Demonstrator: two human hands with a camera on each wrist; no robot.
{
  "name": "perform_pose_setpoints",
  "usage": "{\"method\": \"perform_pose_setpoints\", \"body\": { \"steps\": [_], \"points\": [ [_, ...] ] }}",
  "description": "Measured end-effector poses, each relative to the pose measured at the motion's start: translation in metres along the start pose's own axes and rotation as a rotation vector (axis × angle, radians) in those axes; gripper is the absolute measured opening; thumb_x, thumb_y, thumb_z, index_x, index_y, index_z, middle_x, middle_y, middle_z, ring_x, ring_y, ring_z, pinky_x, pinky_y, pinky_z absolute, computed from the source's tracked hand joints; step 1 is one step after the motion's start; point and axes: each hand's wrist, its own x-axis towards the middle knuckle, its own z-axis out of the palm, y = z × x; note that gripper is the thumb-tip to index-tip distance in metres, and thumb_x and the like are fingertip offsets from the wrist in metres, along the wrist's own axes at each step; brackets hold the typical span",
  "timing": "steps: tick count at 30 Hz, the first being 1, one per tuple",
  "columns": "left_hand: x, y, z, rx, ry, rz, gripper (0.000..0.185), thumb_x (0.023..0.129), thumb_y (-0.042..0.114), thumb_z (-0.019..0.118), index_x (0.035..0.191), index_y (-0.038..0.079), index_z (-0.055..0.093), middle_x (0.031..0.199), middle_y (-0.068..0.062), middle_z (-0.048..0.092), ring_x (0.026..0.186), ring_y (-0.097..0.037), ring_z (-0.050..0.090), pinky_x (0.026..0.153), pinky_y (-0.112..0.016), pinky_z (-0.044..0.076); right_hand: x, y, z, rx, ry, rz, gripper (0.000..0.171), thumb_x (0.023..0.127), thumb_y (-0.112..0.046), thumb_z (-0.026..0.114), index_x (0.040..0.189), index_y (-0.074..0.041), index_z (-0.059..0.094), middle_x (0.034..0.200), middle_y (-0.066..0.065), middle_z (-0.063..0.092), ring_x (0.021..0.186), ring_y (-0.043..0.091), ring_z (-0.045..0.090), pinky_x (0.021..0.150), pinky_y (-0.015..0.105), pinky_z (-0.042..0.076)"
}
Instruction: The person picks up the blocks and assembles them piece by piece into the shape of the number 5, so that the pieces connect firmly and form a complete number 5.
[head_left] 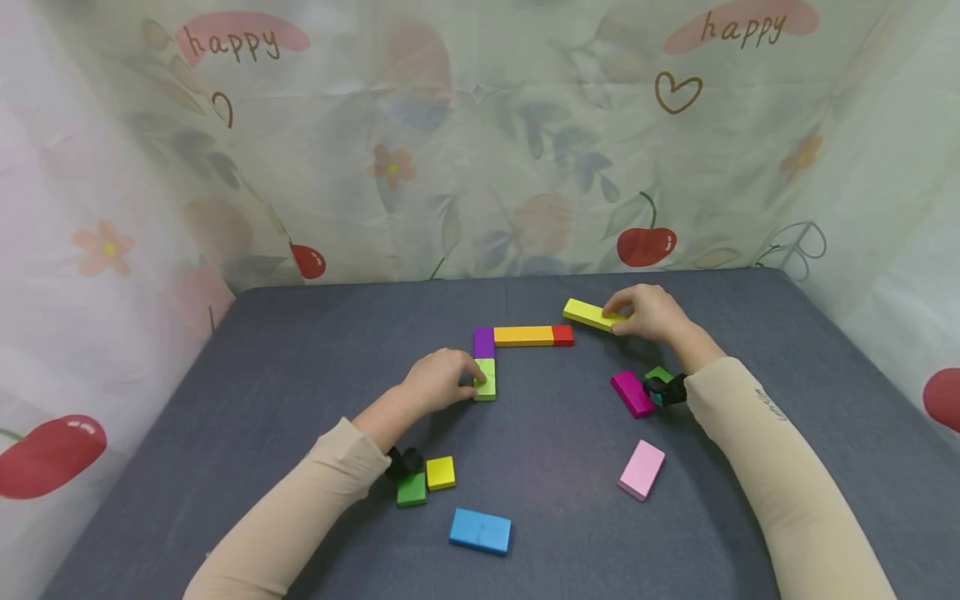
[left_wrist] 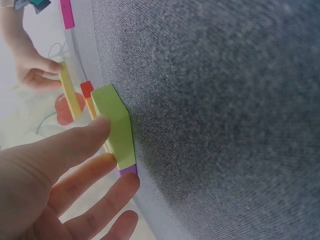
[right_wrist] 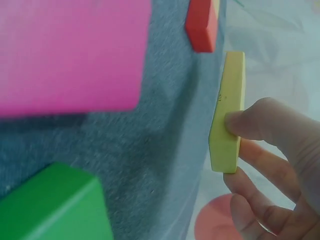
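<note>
My left hand (head_left: 442, 379) pinches a light green block (left_wrist: 116, 131), its thumb on one face and the fingertips along the side. That block lies against the end of a purple block (head_left: 483, 342). From the purple block's far end an orange block (head_left: 523, 337) runs right, with a small red block (head_left: 562, 336) at its tip. My right hand (head_left: 648, 312) grips a long yellow block (right_wrist: 227, 120) by one end between thumb and fingers. It is held over the table's far side, tilted, a little right of and beyond the red block.
On the dark grey table (head_left: 555, 467), a magenta block (head_left: 632, 394) and a partly hidden green block (head_left: 660, 374) lie below the right wrist. A pink block (head_left: 642, 471) is nearer. A green block (head_left: 411, 490), yellow square (head_left: 441, 473) and blue block (head_left: 481, 532) lie front left.
</note>
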Motion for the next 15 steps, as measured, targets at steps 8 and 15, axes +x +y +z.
{"method": "perform_pose_setpoints", "body": {
  "steps": [8, 15],
  "points": [
    [0.000, 0.000, -0.001, -0.004, -0.011, 0.003, 0.021, 0.083, 0.017, 0.070, 0.104, 0.016, 0.073, 0.110, 0.000, 0.070, 0.110, -0.019, 0.061, 0.095, -0.036, 0.049, -0.006, -0.011, 0.000, 0.049, 0.010, -0.053, 0.026, 0.080, -0.009, 0.067, 0.106, -0.007, 0.070, 0.111, 0.015, 0.067, 0.098, 0.031, 0.061, 0.084, 0.044, 0.053],
    [0.002, 0.001, -0.001, -0.009, -0.005, 0.000, 0.020, 0.084, 0.016, 0.069, 0.103, 0.015, 0.073, 0.109, -0.001, 0.070, 0.110, -0.019, 0.061, 0.095, -0.036, 0.049, -0.010, -0.020, 0.002, 0.047, 0.014, -0.105, 0.023, 0.079, -0.008, 0.067, 0.102, -0.008, 0.071, 0.109, 0.014, 0.068, 0.098, 0.031, 0.062, 0.084, 0.045, 0.052]
  ]
}}
